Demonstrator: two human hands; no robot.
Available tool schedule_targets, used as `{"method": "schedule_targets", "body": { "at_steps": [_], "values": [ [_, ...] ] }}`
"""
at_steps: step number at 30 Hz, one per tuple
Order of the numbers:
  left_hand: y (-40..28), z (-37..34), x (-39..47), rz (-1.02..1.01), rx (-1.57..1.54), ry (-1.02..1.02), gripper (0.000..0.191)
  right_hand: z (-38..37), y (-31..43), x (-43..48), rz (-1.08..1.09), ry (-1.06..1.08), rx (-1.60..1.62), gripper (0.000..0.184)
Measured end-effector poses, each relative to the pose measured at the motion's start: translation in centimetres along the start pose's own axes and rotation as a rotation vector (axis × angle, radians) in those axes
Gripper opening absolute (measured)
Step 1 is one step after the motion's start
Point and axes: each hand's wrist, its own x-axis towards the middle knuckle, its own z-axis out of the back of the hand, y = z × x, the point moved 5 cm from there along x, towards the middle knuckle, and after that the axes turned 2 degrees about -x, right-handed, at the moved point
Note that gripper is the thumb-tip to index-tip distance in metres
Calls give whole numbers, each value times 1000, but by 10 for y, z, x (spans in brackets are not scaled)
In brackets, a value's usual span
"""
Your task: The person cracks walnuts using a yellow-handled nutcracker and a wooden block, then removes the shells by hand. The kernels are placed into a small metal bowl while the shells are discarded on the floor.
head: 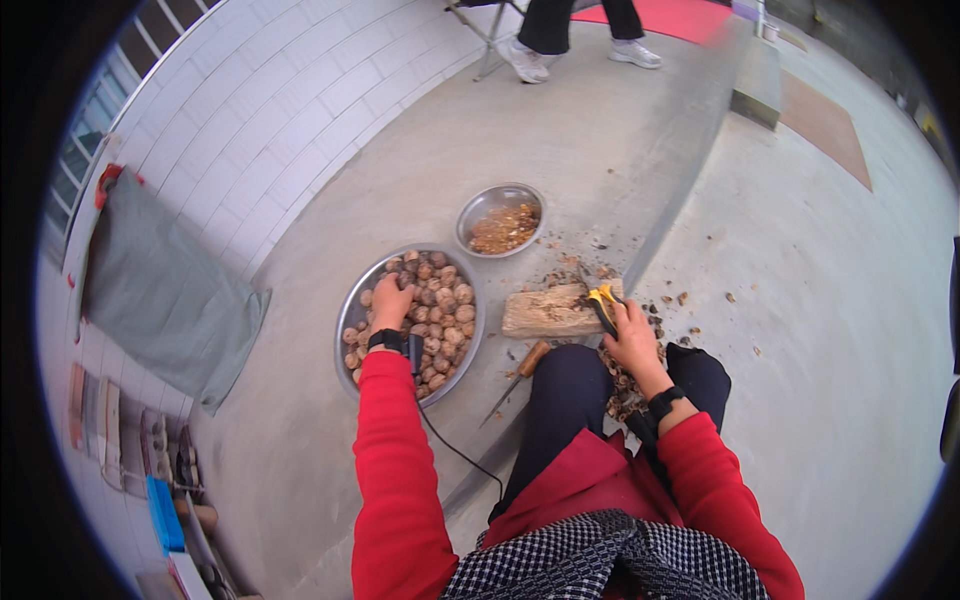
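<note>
My left hand (391, 300) reaches into a wide metal basin (347, 315) full of whole walnuts (448, 300). Its fingers touch nuts near the upper side, and whether they grip one is hidden. My right hand (634, 339) is closed around pliers (602, 300) with yellow and black handles. The pliers' jaws rest over the right end of a rough wooden block (544, 311). A pointed metal tool with a wooden handle (534, 358) lies on the floor beside my knee. Beyond the basin, a smaller metal bowl (466, 214) holds walnut kernels (504, 229).
Broken shells (622, 386) are heaped between my legs and scattered around the block. A cable (457, 446) trails from my left wrist. Another person's legs (551, 30) are at the far end, near a folding chair (491, 45). Grey cloth (165, 292) hangs by the tiled wall.
</note>
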Motion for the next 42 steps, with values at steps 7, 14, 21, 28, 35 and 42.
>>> {"method": "schedule_targets", "body": {
  "at_steps": [7, 14, 21, 28, 35, 42],
  "values": [
    [-111, -18, -42, -209, -663, 295, 45, 16, -23, -5, -221, 52, 463, 46],
    [-225, -103, -98, -436, -473, 782, 42, 17, -49, -20, -425, 43, 945, 32],
    [-243, -139, -98, -367, -413, 826, 40, -13, -46, -28, -682, 69, 1295, 35],
    [-222, -131, -87, 176, -1351, 870, 38, -44, -27, -1, -553, 37, 1372, 44],
    [-200, -146, -85, -468, -481, 469, 41, -21, -35, -3, -436, -49, 824, 43],
    [-196, -152, -92, -302, -689, 474, 45, 21, 3, -5, -25, -29, 516, 54]
  ]
}}
